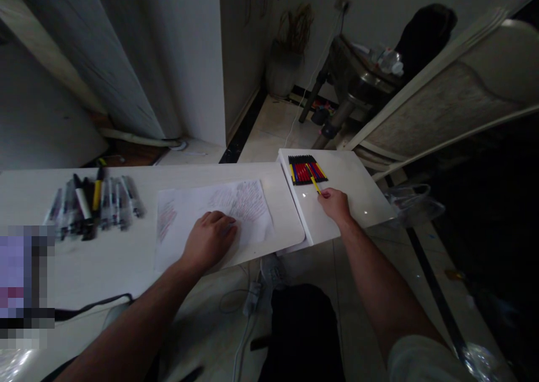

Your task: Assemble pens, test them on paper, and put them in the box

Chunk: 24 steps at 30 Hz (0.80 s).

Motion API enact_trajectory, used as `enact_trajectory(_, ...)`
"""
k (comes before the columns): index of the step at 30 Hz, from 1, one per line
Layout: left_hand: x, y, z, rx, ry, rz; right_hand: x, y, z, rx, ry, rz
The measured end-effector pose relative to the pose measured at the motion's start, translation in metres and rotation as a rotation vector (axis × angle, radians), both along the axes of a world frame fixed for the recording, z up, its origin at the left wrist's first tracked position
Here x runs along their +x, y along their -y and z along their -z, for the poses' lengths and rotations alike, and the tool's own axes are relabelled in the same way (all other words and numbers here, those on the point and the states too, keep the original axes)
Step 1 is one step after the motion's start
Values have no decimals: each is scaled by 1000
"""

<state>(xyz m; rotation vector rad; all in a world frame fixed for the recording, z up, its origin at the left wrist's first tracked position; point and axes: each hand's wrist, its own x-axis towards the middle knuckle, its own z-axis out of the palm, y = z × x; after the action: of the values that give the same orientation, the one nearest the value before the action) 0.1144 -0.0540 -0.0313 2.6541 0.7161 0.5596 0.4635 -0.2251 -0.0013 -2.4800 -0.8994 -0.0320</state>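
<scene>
My left hand (213, 239) lies with its fingers resting on a white sheet of paper (189, 225) that carries patches of reddish and dark pen strokes. Over at the right, my right hand (334, 202) pinches the end of a yellow pen (315, 184). The far end of that pen overlaps a row of pens (302, 171) with red, blue and yellow barrels and black ends, laid side by side on a white surface (349, 174). Whether the held pen touches the row I cannot tell.
A cluster of clear-wrapped pens and markers (90, 202) lies on the left of the white table (118, 258). Beyond the right-hand surface stand a chair (446, 84) and a dark small table (357, 73) with a plastic bottle (389, 62). Cables and a power strip (251, 299) lie on the floor.
</scene>
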Motion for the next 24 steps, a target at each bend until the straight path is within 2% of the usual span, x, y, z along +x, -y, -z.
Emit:
enact_trajectory(12, 12, 1, -4, 5, -17, 37, 20, -1, 0, 8, 15, 1)
enact_trajectory(24, 15, 0, 3, -27, -10, 6, 28, -2, -1, 4, 15, -2)
